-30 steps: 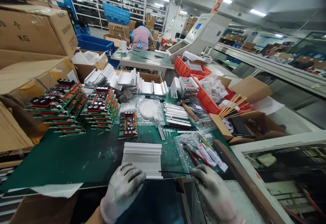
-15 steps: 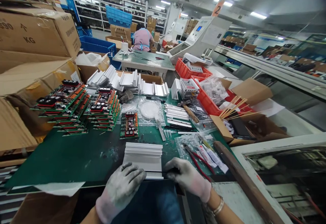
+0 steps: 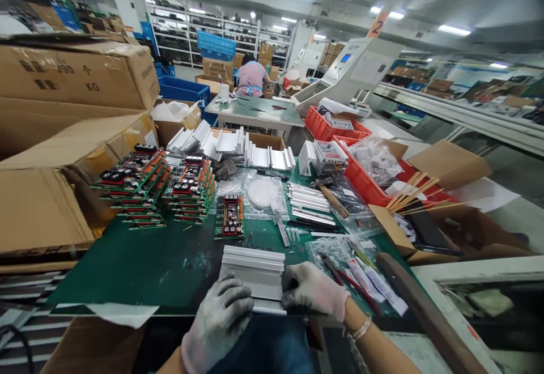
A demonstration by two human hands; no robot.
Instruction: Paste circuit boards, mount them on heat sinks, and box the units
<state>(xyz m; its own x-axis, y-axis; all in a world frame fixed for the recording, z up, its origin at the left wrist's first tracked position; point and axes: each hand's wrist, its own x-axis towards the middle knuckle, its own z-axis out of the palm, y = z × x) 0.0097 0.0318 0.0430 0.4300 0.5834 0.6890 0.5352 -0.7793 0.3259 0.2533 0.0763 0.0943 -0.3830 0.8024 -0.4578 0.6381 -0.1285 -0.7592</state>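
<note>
A silver ribbed aluminium profile (image 3: 259, 277) lies at the table's front edge. A thin dark line runs along its groove near the front. My left hand (image 3: 225, 317), in a grey-white glove, grips the profile's near left part, with the fingers over its top. At the profile's right end is my gloved right hand (image 3: 312, 290), its fingers curled and pressed together; what is between the fingertips is hidden. Just behind the profile lies a single circuit board (image 3: 229, 217). Red-handled pliers (image 3: 352, 280) and white tubes (image 3: 378, 283) lie to the right of my right hand.
Stacked circuit boards (image 3: 193, 190) stand at the left, beside cardboard boxes (image 3: 76, 79). More aluminium profiles (image 3: 259, 153) are piled at the back. Metal strips (image 3: 310, 197), a hammer (image 3: 334, 199) and a red crate (image 3: 361, 175) are to the right. A person (image 3: 251, 77) works farther off.
The view has turned a little to the left, so everything appears shifted right. My right hand has come up against the profile's right end. My left hand keeps its hold.
</note>
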